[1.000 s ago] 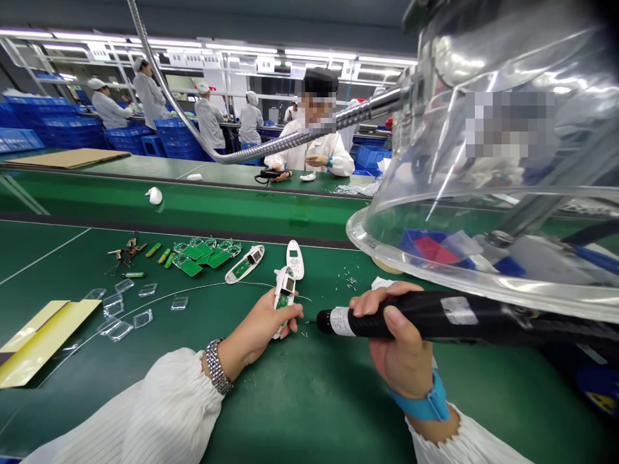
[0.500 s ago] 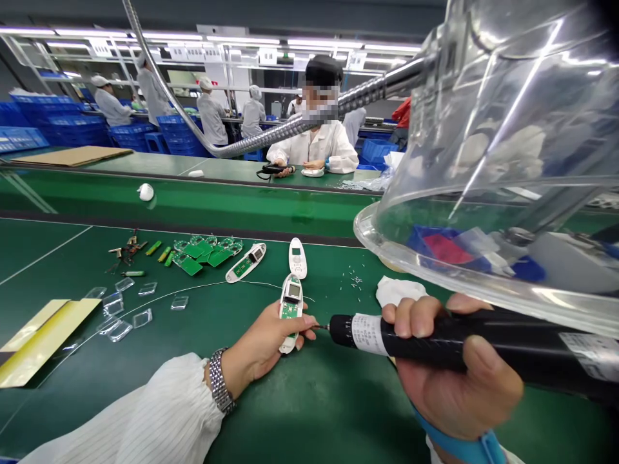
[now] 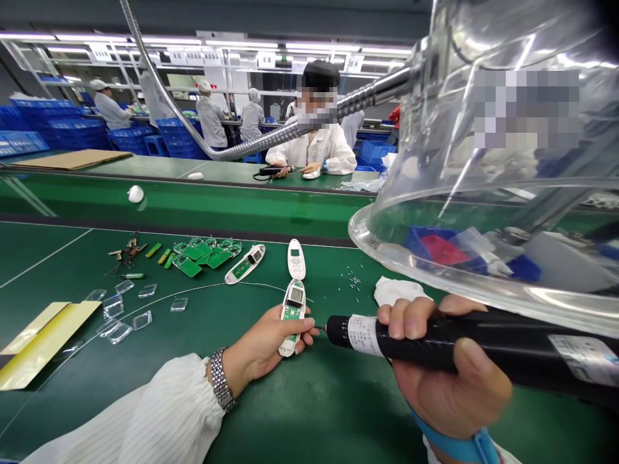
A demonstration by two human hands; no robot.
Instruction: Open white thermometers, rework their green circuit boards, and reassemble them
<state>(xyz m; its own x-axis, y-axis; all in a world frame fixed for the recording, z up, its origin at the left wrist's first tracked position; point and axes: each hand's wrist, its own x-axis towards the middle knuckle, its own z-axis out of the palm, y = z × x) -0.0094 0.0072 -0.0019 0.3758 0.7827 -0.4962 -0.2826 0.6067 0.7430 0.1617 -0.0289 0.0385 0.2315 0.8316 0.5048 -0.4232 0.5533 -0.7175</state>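
Observation:
My left hand (image 3: pixel 264 345) is closed round a white device shell (image 3: pixel 292 316) with a green circuit board and a small screen, held flat on the green mat. My right hand (image 3: pixel 442 370) grips a black electric screwdriver (image 3: pixel 435 338) lying almost level. Its bit points left and meets the shell's right edge beside my left thumb. A second white shell (image 3: pixel 296 258) lies just beyond, and a third with a green board (image 3: pixel 245 263) sits to its left.
A clear dome hood (image 3: pixel 483 193) on a flexible metal hose (image 3: pixel 242 147) hangs over the right side. Green circuit boards (image 3: pixel 203 253), clear lenses (image 3: pixel 120 309), small screws (image 3: pixel 354 281), a white cloth (image 3: pixel 397 290) and yellow sheets (image 3: pixel 39 335) lie on the mat. A person sits across the belt.
The shell has gone from held up and tilted to lying flat under my left hand. My right hand brought the screwdriver closer to the camera, and its bit now meets the shell's edge.

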